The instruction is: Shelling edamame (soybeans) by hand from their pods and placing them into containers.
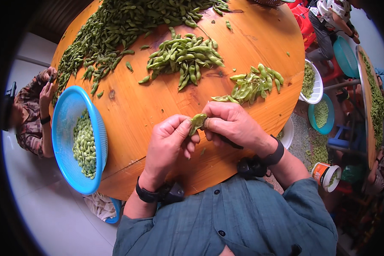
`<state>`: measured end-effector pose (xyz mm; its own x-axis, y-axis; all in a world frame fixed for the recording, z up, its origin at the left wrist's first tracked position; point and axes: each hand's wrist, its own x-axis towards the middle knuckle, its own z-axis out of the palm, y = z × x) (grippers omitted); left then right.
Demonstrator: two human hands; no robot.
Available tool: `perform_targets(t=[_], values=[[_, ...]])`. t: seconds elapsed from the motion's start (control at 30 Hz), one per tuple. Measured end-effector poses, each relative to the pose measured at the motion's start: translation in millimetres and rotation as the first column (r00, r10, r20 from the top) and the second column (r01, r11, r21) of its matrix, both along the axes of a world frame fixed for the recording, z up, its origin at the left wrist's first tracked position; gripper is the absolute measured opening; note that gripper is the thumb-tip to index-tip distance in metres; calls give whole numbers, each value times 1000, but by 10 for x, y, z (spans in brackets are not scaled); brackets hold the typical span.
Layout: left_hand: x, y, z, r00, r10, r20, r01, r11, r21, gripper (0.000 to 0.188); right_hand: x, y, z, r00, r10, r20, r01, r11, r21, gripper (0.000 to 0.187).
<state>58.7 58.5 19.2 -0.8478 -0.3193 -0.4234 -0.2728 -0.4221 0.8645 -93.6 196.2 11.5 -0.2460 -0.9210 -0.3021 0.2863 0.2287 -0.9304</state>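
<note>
Between my two hands, just above the near edge of the round wooden table, is a green edamame pod (197, 123) that looks split open. My left hand (168, 138) is closed, pinching the pod with thumb and forefinger. From the other side, my right hand (231, 124) grips the pod's end, its fingers curled. A dark, slim thing (231, 142) shows under the right hand; I cannot make out what it is. Beyond my hands lies a small pile of full pods (185, 57). Flattened, pale-green pods (256, 85) lie heaped to the right of it.
A blue basket (99, 143) of shelled beans (84, 147) stands at the table's left edge. A large pod heap (128, 25) covers the far left of the wooden table (260, 32). Another person's hand (46, 96) is at left. Right are a white basket (316, 87) and a bucket (328, 177).
</note>
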Motion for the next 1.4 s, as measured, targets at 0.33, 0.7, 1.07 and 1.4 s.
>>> perform_targets(t=[0.33,0.7,1.07,1.4], values=[[-37,54,-31,997,49,66,-43,996,-83,25,1,-35,42,997,-26,-66,30,997,71,17],[22,-46,-93,997,-80,-7,80,993,89,29,91,-44,13,926,-178,-334,147,982,-117,17],[-34,180,-30,981,86,-175,-157,881,-447,20,152,-64,30,900,-209,-383,179,977,-114,16],[-31,156,17,984,-79,-161,-83,593,-801,26,169,-70,-43,829,-182,-529,144,983,-113,11]])
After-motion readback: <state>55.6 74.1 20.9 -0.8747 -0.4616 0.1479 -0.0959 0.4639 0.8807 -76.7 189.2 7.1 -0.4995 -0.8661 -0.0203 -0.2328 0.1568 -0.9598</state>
